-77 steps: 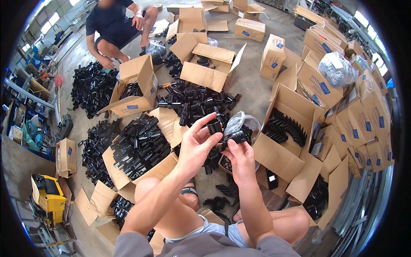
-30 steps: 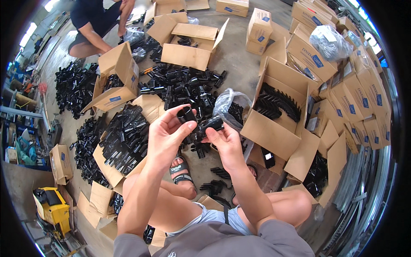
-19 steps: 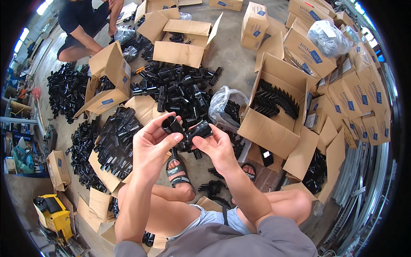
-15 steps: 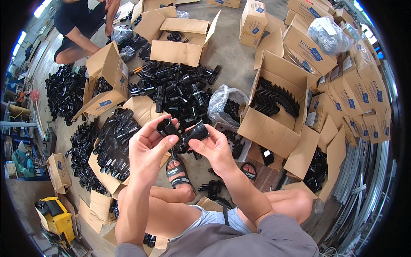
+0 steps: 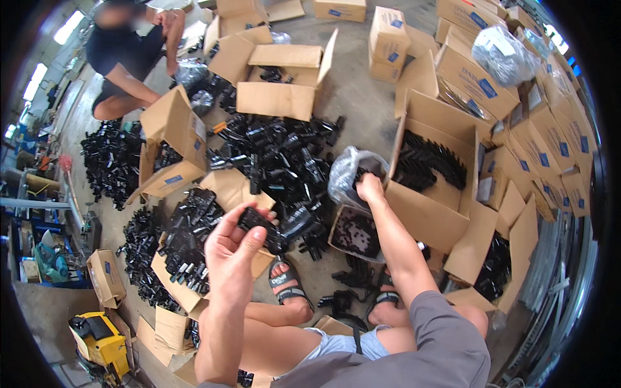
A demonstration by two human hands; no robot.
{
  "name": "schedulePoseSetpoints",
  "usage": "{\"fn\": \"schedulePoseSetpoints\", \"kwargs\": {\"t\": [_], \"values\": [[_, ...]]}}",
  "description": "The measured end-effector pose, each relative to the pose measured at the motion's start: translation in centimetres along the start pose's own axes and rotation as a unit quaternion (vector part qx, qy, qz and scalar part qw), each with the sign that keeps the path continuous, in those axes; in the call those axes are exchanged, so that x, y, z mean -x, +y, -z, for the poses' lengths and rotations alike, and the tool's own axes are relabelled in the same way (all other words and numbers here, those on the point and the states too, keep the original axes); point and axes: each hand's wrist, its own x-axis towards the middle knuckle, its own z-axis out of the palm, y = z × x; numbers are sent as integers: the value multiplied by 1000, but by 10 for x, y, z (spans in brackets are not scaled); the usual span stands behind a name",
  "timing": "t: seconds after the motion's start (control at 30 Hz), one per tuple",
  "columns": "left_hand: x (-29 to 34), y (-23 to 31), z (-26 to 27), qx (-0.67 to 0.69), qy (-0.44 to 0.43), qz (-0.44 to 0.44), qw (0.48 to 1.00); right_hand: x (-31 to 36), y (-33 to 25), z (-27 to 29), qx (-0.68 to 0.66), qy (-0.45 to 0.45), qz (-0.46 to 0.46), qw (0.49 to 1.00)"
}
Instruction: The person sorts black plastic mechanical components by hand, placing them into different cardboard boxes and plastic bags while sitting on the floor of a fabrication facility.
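Observation:
My left hand is closed around a black plastic tubular fitting, raised above the floor in front of me. My right hand reaches into the mouth of a clear plastic bag with dark parts inside; its fingertips are hidden there. Just below the bag is a small bin of little black pieces. A heap of black fittings spreads beyond my left hand. Right of the bag, an open carton contains black parts stacked in neat rows.
A person in dark clothes crouches at the far left beside a tilted carton. More fittings lie on cardboard at left. Stacked cartons and metal bars line the right. A yellow machine stands at lower left.
My right hand has let go of the fitting and moved right and away into the plastic bag. The left hand keeps the fitting, now turned. The whole view has shifted slightly.

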Motion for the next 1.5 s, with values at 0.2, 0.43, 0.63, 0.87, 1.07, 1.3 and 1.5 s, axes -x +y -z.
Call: {"fn": "schedulePoseSetpoints", "kwargs": {"t": [0.2,0.43,0.63,0.87,1.07,1.3,1.5], "values": [[-2,10,2,8,-7,-14,1000,-10,-20,-20,103,-47,12,993],[-2,11,9,49,-2,20,999,2,-2,-28,143,13,130,981],[2,9,10,61,-13,18,998,-9,-1,-33,142,15,214,966],[3,17,16,103,19,21,994,18,-27,-10,-8,119,145,982],[-1,22,16,210,42,50,976,119,-64,42,-434,203,184,858],[14,28,3,264,16,41,964,323,-180,153,-666,10,247,704],[24,29,-3,282,-3,22,959,348,-179,164,-656,18,277,701]]}}
